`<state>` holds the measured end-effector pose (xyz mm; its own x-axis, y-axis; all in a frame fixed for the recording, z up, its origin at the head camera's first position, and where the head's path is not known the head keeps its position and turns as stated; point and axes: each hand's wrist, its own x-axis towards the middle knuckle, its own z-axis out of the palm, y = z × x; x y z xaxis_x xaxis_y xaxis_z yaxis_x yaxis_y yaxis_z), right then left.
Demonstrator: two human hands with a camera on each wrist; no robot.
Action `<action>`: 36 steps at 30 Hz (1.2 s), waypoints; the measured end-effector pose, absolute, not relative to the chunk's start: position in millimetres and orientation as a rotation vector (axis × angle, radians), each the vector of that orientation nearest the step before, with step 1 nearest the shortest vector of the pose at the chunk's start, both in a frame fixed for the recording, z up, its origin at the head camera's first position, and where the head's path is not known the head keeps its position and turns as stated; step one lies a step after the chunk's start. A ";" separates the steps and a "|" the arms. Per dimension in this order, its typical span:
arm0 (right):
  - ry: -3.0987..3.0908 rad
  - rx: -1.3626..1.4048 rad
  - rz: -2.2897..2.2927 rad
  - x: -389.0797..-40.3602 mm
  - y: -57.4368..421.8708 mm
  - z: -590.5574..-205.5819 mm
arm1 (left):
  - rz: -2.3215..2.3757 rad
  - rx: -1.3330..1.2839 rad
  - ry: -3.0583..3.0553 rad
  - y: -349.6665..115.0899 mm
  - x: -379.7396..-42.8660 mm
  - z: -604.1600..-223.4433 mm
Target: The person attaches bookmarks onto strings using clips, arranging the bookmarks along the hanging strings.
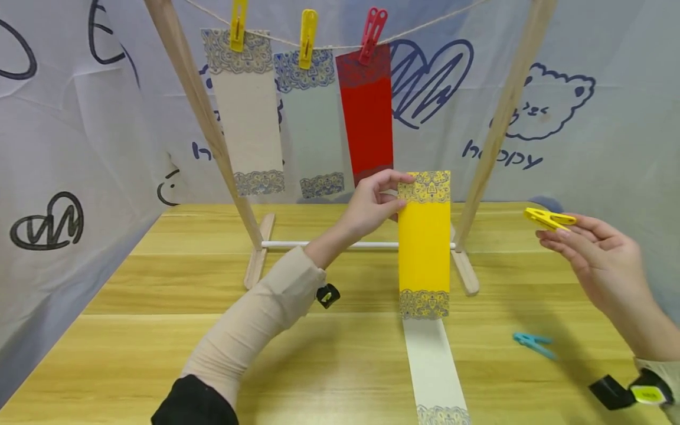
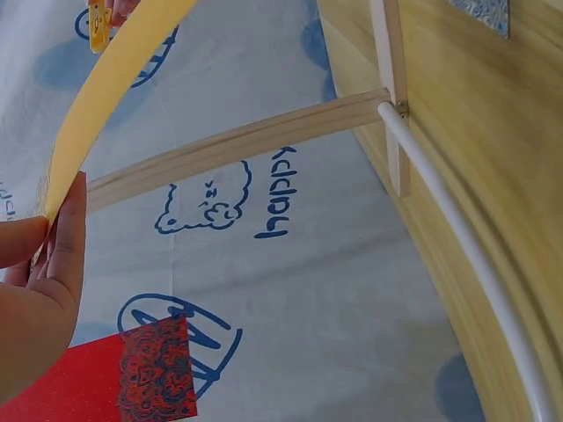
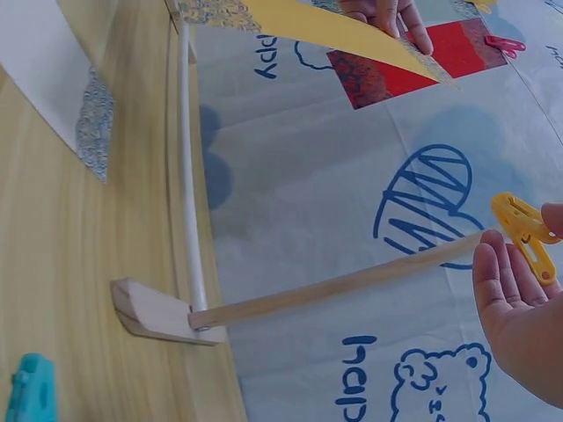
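Near the middle of the head view, my left hand (image 1: 374, 200) pinches the upper left edge of a yellow card (image 1: 424, 248) with patterned bands at both ends. The card hangs upright, below the line and right of the red card (image 1: 368, 118). My right hand (image 1: 611, 260), off to the right, holds a yellow clothespin (image 1: 549, 219) between thumb and fingers, apart from the card. In the right wrist view, the same clothespin (image 3: 525, 236) sits at the fingertips. The left wrist view shows thumb and fingers on the edge of the yellow card (image 2: 97, 101).
A string on a wooden frame (image 1: 504, 118) carries a cream card (image 1: 248, 124), a pale green card (image 1: 312, 130) and the red one, each clipped. A white card (image 1: 432, 360) and a blue clothespin (image 1: 533, 342) lie on the table (image 1: 159, 330). A white rod (image 1: 345, 244) joins the frame's feet.
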<state>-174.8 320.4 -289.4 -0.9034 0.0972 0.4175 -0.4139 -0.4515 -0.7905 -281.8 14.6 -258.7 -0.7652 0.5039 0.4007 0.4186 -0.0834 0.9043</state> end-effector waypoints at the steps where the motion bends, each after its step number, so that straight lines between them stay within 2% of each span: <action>1: -1.438 0.446 2.398 -176.3 319.7 -287.4 | 2.013 1.053 2.090 15.0 -282.3 -256.9; 21: -1.439 0.400 2.304 -206.5 302.3 -239.5 | 2.112 1.111 2.264 31.0 -288.3 -229.9; 36: -1.341 0.475 2.271 -223.0 287.3 -200.1 | 2.178 1.117 2.338 40.0 -292.6 -206.7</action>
<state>-223.0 287.3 -200.1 -0.8358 0.2095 0.5074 -0.5455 -0.4210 -0.7247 -292.6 40.0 -206.7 -0.7558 0.2938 0.5853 0.6046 -0.0303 0.7960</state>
